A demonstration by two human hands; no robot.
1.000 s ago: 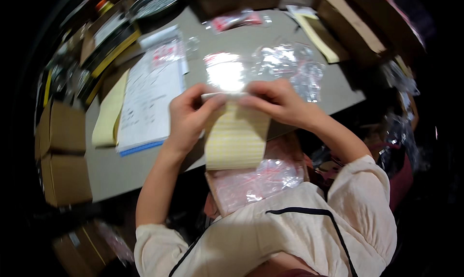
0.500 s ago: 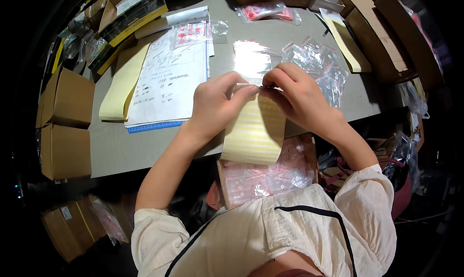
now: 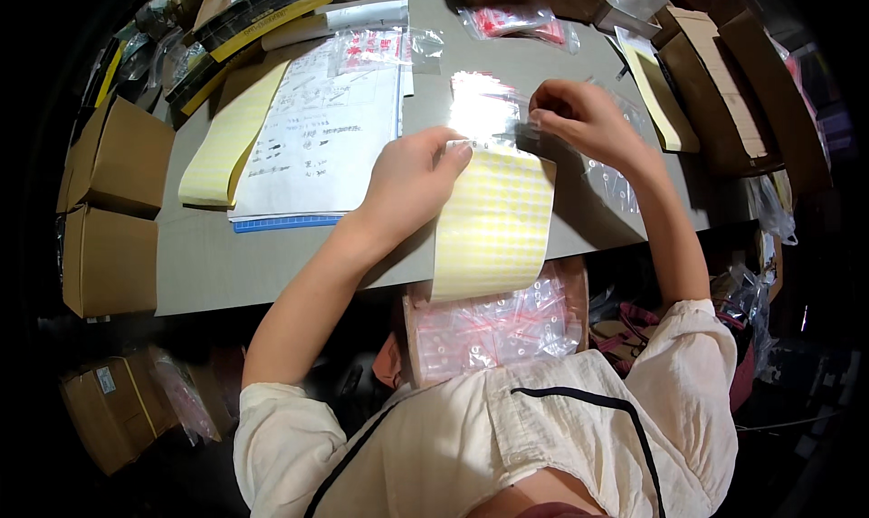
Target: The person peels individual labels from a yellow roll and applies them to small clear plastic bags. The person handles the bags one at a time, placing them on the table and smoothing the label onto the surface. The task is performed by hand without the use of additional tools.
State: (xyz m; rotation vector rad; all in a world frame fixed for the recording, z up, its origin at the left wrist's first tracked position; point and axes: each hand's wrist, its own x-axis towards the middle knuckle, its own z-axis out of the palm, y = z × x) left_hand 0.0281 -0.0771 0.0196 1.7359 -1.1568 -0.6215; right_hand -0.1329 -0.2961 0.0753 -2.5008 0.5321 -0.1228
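Observation:
My left hand (image 3: 412,179) pinches the top edge of a yellow sheet of small round stickers (image 3: 493,224) that hangs over the grey table's (image 3: 262,265) front edge. My right hand (image 3: 579,111) has its fingers closed on a small clear plastic bag (image 3: 484,111) lying just beyond the sheet. Whether a sticker is on its fingertip cannot be made out. A box of filled clear bags with red print (image 3: 493,323) rests in my lap under the sheet.
A white printed paper on a blue board (image 3: 317,142) and another yellow sticker sheet (image 3: 226,138) lie left of my hands. Cardboard boxes (image 3: 113,206) stand at the left edge, more boxes (image 3: 733,84) at the right, and loose clear bags (image 3: 611,179) by my right wrist.
My hands have parted: the right hand left the sticker sheet's top edge and moved up and right onto the clear bag. The left hand still holds the sheet.

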